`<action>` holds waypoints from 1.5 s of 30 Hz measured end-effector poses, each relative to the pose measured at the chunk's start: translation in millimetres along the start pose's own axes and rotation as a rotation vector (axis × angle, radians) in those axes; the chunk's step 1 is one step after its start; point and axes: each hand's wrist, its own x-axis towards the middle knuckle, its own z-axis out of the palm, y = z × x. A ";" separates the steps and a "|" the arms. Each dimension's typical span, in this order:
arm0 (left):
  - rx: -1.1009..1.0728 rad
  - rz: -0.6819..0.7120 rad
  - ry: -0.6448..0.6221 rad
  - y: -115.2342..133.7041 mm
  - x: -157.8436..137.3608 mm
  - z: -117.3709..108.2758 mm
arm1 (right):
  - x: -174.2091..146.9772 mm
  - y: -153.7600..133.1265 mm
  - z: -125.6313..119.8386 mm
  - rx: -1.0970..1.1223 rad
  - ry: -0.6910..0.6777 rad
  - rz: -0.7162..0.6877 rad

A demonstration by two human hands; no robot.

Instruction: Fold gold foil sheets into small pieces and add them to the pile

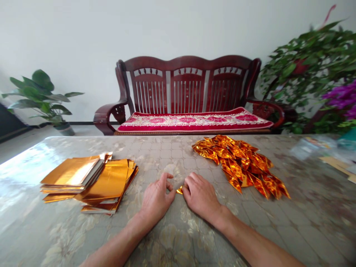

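Observation:
Between my two hands a small folded piece of gold foil paper (179, 190) shows at the middle of the table. My right hand (200, 193) is closed on it, and its curled fingers hide most of the piece. My left hand (159, 194) is just to the left, thumb and bent fingers apart, with its thumb tip close to the foil; whether they touch I cannot tell. Left of my hands lie stacks of flat gold foil sheets (104, 181). On the right is a loose heap of folded, pointed gold foil pieces (241, 163).
A patterned cover lies over the table (172, 237). Clear plastic bags (311, 146) and a piece of tan card (338, 165) are at the right edge. Beyond the table stands a dark red wooden bench (187, 89), with potted plants (46, 96) to either side.

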 end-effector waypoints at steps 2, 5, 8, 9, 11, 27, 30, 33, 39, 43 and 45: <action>-0.004 0.008 0.035 -2.7 -0.3 2.7 | -0.2 -0.5 0.0 -0.011 0.000 -0.001; 0.007 0.017 0.088 -7.2 -1.6 4.8 | -0.5 -1.2 -0.3 -0.024 -0.002 -0.005; 0.057 0.059 0.115 -9.6 -6.6 1.7 | -0.7 -1.7 -0.9 -0.029 -0.006 -0.013; 0.086 0.082 0.119 -9.8 -9.5 -0.3 | -0.7 -1.8 -1.1 -0.028 -0.008 -0.016; 0.158 0.145 0.116 -9.6 -17.3 -4.4 | -0.6 -1.9 -1.5 -0.025 -0.013 -0.021; 0.558 0.351 -0.112 4.7 -46.7 0.7 | -1.6 -0.9 1.1 -0.029 0.000 -0.031; 0.570 0.340 -0.126 5.5 -46.9 0.3 | -1.6 -0.9 0.8 -0.029 -0.002 -0.034; 0.575 0.339 -0.126 5.7 -46.4 0.7 | -1.6 -0.7 1.0 -0.026 -0.001 -0.034; 0.601 0.354 -0.112 5.7 -45.3 1.3 | -1.9 -0.4 2.1 -0.032 -0.001 -0.038; 0.613 0.368 -0.098 4.7 -45.1 1.3 | -2.2 -0.7 2.7 -0.033 0.012 -0.041; 0.620 0.367 -0.100 4.5 -44.8 1.0 | -2.3 -0.6 3.4 -0.033 0.018 -0.043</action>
